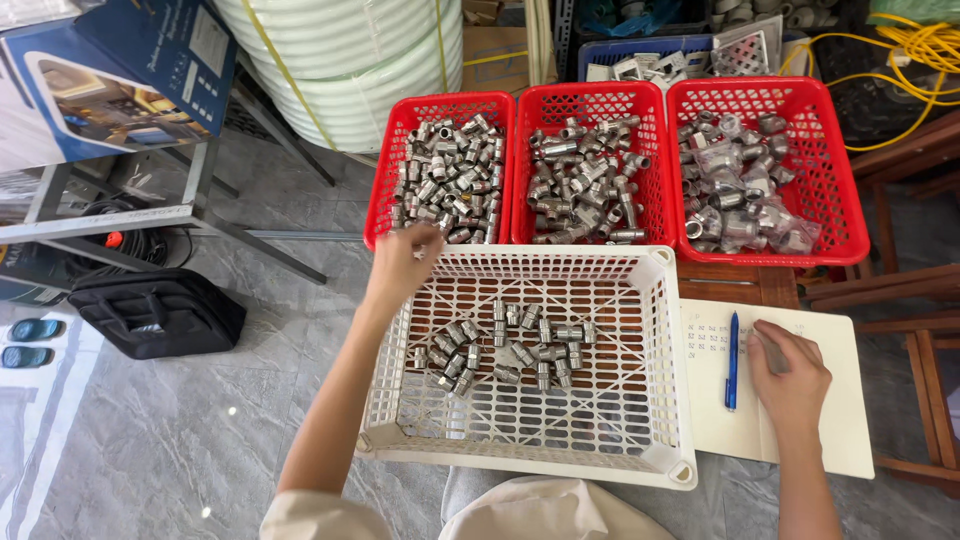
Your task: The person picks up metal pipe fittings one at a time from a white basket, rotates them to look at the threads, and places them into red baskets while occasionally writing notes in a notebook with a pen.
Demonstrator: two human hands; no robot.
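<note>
A white slotted basket (660, 300) sits in front of me with several small metal pipe fittings (500, 345) spread over its floor. My left hand (403, 262) reaches over its far left corner to the front edge of the left red basket (385, 190), fingers curled among the metal fittings (450, 175) there; whether it grips one I cannot tell. My right hand (788, 372) rests flat on an open white notebook (845, 420), beside a blue pen (732, 360) lying on the page.
Two more red baskets, middle (590, 97) and right (840, 190), hold larger metal fittings. A black bag (155, 312) lies on the grey tiled floor at left. Wooden furniture (920, 290) stands at right, white hose coils (350, 60) behind.
</note>
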